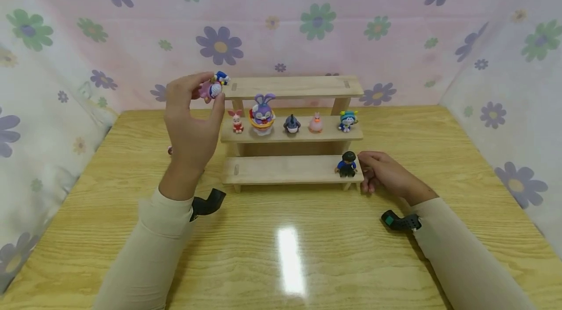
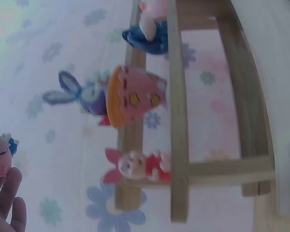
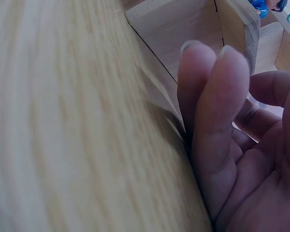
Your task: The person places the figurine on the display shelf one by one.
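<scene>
My left hand point(image 1: 193, 125) is raised at the left end of the top shelf, pinching a small pink, white and blue toy figurine point(image 1: 214, 89) between thumb and fingers. In the left wrist view the figurine point(image 2: 2, 157) shows a pink body with a blue band. My right hand point(image 1: 388, 176) rests low on the table, loosely curled, its fingertips right at the right end of the bottom step of a three-step wooden display shelf point(image 1: 285, 169). Beside those fingertips a dark-haired toy figure point(image 1: 347, 164) in blue and black sits on that step.
Along the middle step stand a pink-eared piglet figure point(image 1: 237, 123), a purple rabbit in a cup point(image 1: 263, 116), a grey-blue figure point(image 1: 291, 124), a pink one point(image 1: 315, 123) and a blue-hatted one point(image 1: 347, 121). A small object point(image 1: 170, 150) peeks out behind the left wrist. Flowered cloth point(image 1: 272, 22) hangs behind.
</scene>
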The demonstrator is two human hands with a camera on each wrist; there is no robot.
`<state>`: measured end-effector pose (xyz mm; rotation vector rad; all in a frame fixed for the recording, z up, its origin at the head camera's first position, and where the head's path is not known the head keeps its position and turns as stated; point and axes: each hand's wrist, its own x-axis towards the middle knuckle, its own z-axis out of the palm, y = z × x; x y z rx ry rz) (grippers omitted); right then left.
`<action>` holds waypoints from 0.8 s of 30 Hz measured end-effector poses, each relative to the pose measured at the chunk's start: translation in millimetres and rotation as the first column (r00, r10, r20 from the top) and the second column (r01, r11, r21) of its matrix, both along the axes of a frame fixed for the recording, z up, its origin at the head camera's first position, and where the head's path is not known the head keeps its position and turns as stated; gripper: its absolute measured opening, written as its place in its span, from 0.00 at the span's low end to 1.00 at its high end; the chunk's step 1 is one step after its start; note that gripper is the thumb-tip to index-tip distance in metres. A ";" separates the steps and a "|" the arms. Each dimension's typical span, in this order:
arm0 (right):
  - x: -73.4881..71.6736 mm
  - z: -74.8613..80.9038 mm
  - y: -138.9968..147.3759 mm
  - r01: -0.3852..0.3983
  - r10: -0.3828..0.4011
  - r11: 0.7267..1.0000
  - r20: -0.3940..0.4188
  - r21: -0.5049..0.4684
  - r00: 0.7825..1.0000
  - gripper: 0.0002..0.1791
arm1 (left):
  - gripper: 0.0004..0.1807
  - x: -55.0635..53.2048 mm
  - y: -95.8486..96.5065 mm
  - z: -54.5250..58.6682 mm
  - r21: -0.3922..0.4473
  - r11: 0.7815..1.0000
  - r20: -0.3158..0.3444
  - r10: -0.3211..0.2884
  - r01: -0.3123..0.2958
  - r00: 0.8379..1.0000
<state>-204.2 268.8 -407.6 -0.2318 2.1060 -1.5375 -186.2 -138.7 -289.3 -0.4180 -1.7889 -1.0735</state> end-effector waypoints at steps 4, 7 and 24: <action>1.0 0.1 1.0 0.005 -0.005 1.000 -0.001 0.005 1.000 0.27 | 0.15 8.9 16.3 3.1 -0.035 0.997 -0.052 -0.077 0.075 0.996; 1.4 0.9 0.4 0.003 -0.003 1.000 0.002 0.007 1.000 0.27 | 0.15 15.8 28.1 1.7 -0.069 0.989 -0.063 -0.132 0.127 0.989; 2.9 3.2 -2.4 -0.003 0.003 1.000 -0.005 0.002 1.000 0.27 | 0.20 27.6 75.8 -26.6 -0.364 0.894 0.020 -0.272 0.260 0.962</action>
